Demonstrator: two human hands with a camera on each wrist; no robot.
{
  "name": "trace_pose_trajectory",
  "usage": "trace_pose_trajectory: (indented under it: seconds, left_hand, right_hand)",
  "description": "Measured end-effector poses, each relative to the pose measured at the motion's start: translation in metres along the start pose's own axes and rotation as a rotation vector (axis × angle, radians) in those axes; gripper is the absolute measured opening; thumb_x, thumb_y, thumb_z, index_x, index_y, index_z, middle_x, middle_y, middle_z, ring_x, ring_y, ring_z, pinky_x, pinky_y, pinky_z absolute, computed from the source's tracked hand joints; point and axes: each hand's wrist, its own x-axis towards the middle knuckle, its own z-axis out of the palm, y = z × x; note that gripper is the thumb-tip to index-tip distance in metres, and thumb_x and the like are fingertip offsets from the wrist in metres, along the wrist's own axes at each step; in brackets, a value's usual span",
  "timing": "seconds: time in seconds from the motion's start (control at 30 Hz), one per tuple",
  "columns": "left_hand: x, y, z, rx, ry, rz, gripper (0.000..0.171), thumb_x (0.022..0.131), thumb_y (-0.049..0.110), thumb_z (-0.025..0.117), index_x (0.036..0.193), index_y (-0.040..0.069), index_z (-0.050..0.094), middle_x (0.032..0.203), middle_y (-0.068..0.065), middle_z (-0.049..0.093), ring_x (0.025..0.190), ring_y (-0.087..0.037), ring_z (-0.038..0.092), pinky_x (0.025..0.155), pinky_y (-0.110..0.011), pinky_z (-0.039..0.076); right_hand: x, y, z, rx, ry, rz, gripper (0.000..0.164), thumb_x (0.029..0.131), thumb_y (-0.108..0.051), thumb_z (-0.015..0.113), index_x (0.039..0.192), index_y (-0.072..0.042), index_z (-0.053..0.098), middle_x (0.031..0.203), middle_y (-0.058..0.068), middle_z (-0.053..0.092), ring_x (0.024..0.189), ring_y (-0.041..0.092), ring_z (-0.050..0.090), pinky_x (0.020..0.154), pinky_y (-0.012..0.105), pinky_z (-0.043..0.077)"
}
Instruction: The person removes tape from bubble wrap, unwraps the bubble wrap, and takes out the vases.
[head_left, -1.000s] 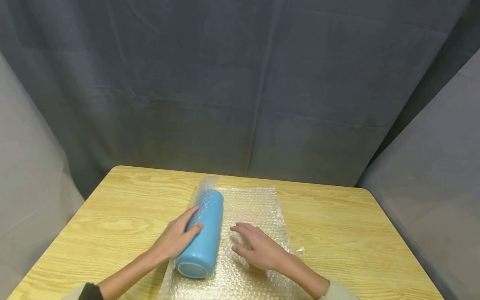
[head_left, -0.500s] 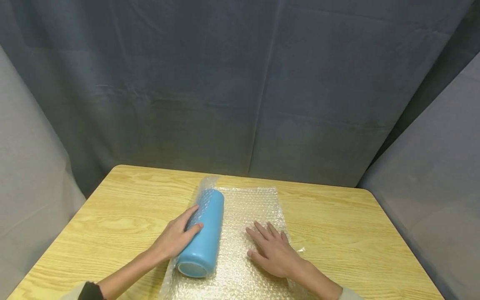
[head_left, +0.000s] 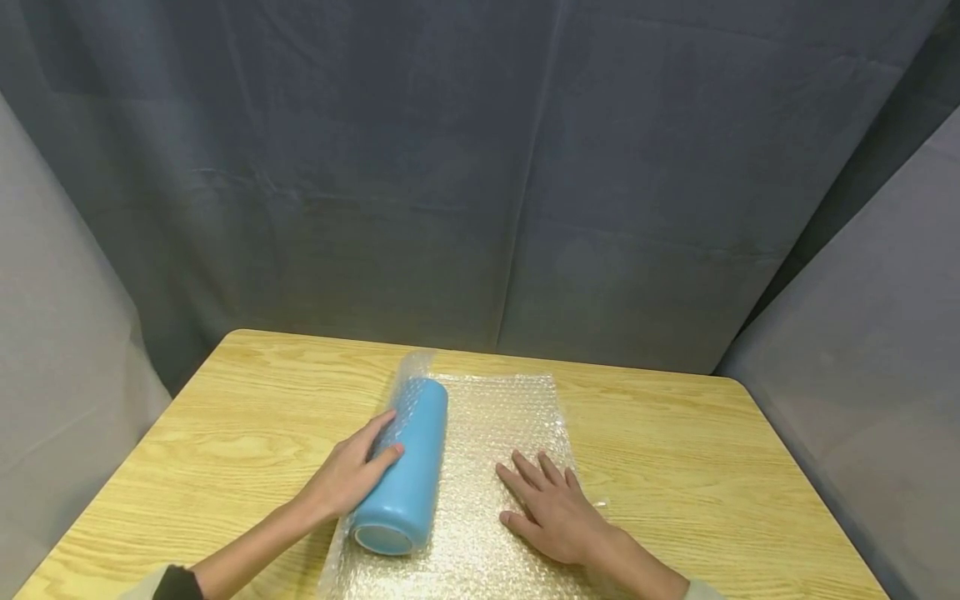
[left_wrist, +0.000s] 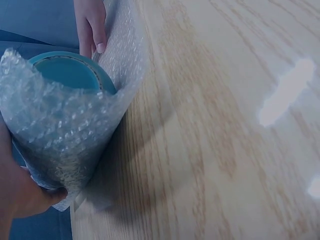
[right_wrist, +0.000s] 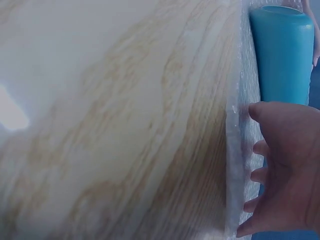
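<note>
A tall blue cylindrical vessel lies on its side along the left part of a bubble wrap sheet, its base with a pale ring facing near. My left hand grips it from the left, fingers over the wrap's left edge, which is folded up against the vessel. In the left wrist view, the raised bubble wrap covers much of the vessel's side. To the right, my right hand lies on the sheet with fingers spread, apart from the vessel.
The wood-grain table extends on both sides of the wrap. A small clear scrap is by the sheet's right edge. Dark grey curtain hangs behind the table, with light cloth at the sides.
My right hand has moved right, away from the vessel, and come down onto the wrap with its fingers spreading. My left hand keeps its grip and the vessel stays put.
</note>
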Motion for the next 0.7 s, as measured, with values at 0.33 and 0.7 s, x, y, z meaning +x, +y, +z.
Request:
trace_pose_trajectory:
  seconds: [0.33, 0.7]
  left_hand:
    - [-0.0001, -0.0030, 0.0004, 0.015, 0.005, 0.025, 0.058, 0.106, 0.035, 0.045, 0.156, 0.008, 0.032, 0.152, -0.029, 0.037, 0.110, -0.035, 0.061, 0.095, -0.056, 0.049]
    - [-0.0004, -0.0035, -0.0009, 0.003, 0.006, -0.014, 0.059, 0.107, 0.034, 0.044, 0.159, 0.012, 0.027, 0.150, -0.031, 0.038, 0.099, -0.030, 0.064, 0.086, -0.051, 0.053]
  right_hand:
    - [0.0003, -0.0039, -0.0040, 0.000, -0.016, 0.014, 0.063, 0.104, -0.050, 0.045, 0.157, -0.018, 0.034, 0.161, 0.017, 0.026, 0.144, 0.052, 0.017, 0.102, 0.081, 0.019]
    - [0.0005, -0.0012, -0.0014, -0.005, -0.007, 0.008, 0.063, 0.104, -0.050, 0.045, 0.157, -0.018, 0.035, 0.161, 0.017, 0.027, 0.143, 0.052, 0.018, 0.102, 0.080, 0.019]
